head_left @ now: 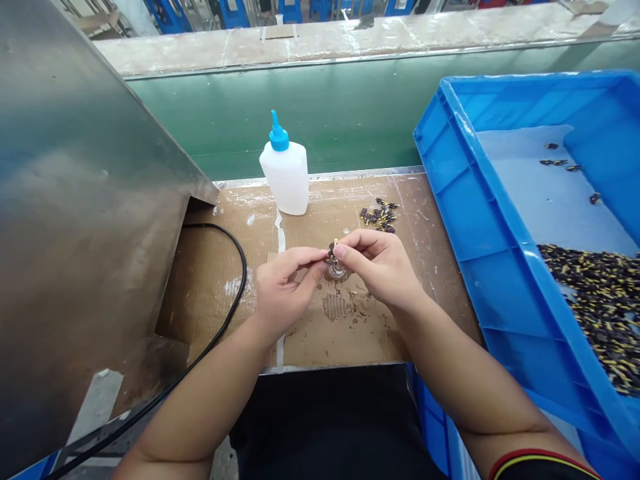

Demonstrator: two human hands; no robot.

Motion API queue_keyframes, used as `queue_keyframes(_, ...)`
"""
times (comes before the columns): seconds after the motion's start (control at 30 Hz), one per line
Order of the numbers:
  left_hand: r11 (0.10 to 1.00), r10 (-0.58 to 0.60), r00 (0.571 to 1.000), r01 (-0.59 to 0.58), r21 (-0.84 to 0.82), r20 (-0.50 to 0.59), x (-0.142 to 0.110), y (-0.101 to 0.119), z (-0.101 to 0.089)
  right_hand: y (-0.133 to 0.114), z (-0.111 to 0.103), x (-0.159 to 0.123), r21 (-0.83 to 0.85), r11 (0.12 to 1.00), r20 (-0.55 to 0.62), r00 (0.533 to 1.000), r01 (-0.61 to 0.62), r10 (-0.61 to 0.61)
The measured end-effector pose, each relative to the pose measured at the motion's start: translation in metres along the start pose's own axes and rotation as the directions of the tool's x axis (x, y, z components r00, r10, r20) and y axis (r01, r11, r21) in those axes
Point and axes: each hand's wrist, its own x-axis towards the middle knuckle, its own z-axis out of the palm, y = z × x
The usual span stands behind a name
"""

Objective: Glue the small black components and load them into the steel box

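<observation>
My left hand (pixel 287 287) and my right hand (pixel 377 263) meet over the cardboard-covered bench, thumbs and forefingers pinched together. Between the fingertips is a small dark part (pixel 331 252) with a bit of yellow; its exact kind is too small to make out. Both hands appear to grip it. Right below them a small clear round dish (pixel 337 272) sits on the cardboard, partly hidden by the fingers. Behind my right hand lies a loose pile of small black-and-yellow parts (pixel 380 215). A white squeeze bottle (pixel 287 177) with a blue nozzle cap stands upright beyond my hands.
On the right, a large blue crate (pixel 465 167) holds a mass of black-and-yellow parts (pixel 600 307) on a pale liner. A metal housing (pixel 90 200) rises at left, with a black cable (pixel 243 267) curving across the bench. Wet marks (pixel 340 307) stain the cardboard (pixel 310 347).
</observation>
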Motion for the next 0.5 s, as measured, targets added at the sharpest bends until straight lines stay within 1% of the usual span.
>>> queue_keyframes(0.13, 1.000, -0.010, 1.000, 0.010, 0.021, -0.024, -0.0027, 0.0002, -0.0010, -0.0004, -0.0011, -0.0001, 0.000, 1.000, 0.008, 1.000, 0.006, -0.006)
queue_keyframes(0.27, 0.999, 0.019, 1.000, -0.018, 0.037, -0.020, -0.0027, -0.0005, -0.0010, -0.0008, -0.0013, -0.0001, -0.013, 1.000, 0.023, 1.000, 0.005, -0.005)
queue_keyframes(0.33, 0.998, 0.034, 0.999, -0.032, 0.044, -0.037, -0.0015, -0.0008, -0.0008, -0.0012, -0.0011, -0.0003, -0.021, 1.000, 0.030, 1.000, 0.004, -0.004)
queue_keyframes(0.4, 0.996, 0.076, 0.996, -0.073, 0.055, -0.049, 0.0000, -0.0008, -0.0007, -0.0018, -0.0010, -0.0005, -0.024, 1.000, 0.037, 0.999, 0.003, -0.002)
queue_keyframes(0.5, 0.989, 0.137, 0.990, -0.135, 0.061, -0.037, 0.0011, -0.0005, -0.0011, -0.0027, -0.0009, -0.0006, -0.029, 0.999, 0.038, 0.999, 0.018, -0.017)
